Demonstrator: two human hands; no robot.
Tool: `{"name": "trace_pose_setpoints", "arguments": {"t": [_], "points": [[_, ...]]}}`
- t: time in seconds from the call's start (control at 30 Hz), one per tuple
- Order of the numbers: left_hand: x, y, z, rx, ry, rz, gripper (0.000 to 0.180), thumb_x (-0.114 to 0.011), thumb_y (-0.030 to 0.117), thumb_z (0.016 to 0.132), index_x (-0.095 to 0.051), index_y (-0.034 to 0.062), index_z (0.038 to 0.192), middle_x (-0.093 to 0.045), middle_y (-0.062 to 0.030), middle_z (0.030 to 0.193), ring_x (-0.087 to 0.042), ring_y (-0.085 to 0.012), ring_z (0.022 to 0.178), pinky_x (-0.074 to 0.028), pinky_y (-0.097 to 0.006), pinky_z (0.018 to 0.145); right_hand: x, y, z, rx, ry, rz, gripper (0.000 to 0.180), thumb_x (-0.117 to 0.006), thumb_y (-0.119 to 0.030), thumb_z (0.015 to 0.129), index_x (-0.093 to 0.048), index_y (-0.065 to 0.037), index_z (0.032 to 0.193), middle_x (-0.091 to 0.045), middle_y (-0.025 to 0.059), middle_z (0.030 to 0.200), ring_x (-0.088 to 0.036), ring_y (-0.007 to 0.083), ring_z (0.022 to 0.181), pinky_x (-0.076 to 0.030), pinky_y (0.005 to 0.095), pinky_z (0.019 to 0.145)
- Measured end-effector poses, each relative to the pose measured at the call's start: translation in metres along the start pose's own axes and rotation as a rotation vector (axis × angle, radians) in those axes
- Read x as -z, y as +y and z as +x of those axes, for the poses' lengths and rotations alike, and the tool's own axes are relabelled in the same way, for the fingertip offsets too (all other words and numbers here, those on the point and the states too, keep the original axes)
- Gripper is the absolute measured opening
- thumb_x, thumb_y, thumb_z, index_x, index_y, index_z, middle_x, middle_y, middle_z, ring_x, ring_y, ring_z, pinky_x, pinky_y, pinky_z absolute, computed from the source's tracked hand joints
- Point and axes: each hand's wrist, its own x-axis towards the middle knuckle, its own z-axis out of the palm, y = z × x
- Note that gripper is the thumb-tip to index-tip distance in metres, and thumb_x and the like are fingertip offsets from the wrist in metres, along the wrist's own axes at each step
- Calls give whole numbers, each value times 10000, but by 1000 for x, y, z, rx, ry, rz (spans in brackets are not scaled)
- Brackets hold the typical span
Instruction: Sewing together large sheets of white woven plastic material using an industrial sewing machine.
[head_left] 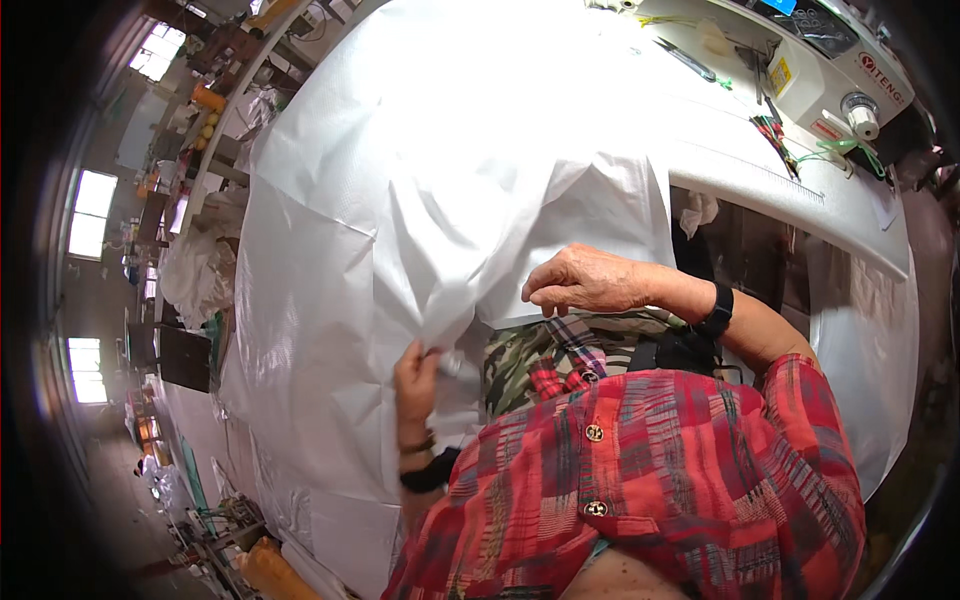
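A large white sheet [320, 290] of thin material, creased and folded, spreads over the table and hangs down by my lap. At its near edge, my left hand [414, 388] is closed on a gathered fold, and creases run from there up the sheet. My left hand is slightly blurred. Further right, my right hand [590, 280] lies over the sheet's lower edge, above my lap, with its fingers curled. The undersides of those fingers are hidden, so what they hold, if anything, does not show.
A white sewing machine [835, 85] stands at the far right of the white table [740, 150]. Thread snips [686, 60] and small tools lie by it. Crumpled translucent plastic [200, 265] is at the left, beside cluttered shelves. Bright light washes out the sheet's far part.
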Motion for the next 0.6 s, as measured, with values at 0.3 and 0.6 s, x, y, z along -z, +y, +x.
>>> {"name": "trace_pose_setpoints", "arguments": {"t": [0.3, 0.6], "points": [[76, 94, -78, -441, 607, 135, 488, -382, 334, 1060, -434, -13, 1400, -532, -206, 1336, -626, -310, 1062, -565, -423, 869, -32, -31, 38, 121, -93, 447, 365, -541, -260, 956, -647, 19, 1167, -697, 84, 1043, -655, 151, 934, -529, 291, 826], [90, 162, -30, -503, 628, -8, 410, -490, 339, 1019, -570, -17, 1206, -627, -149, 1156, -634, -203, 970, -558, -349, 819, -36, -52, 20, 54, -379, 717, 355, -566, -266, 947, -662, -43, 1206, -698, 31, 1064, -636, 151, 963, -511, 313, 866]]}}
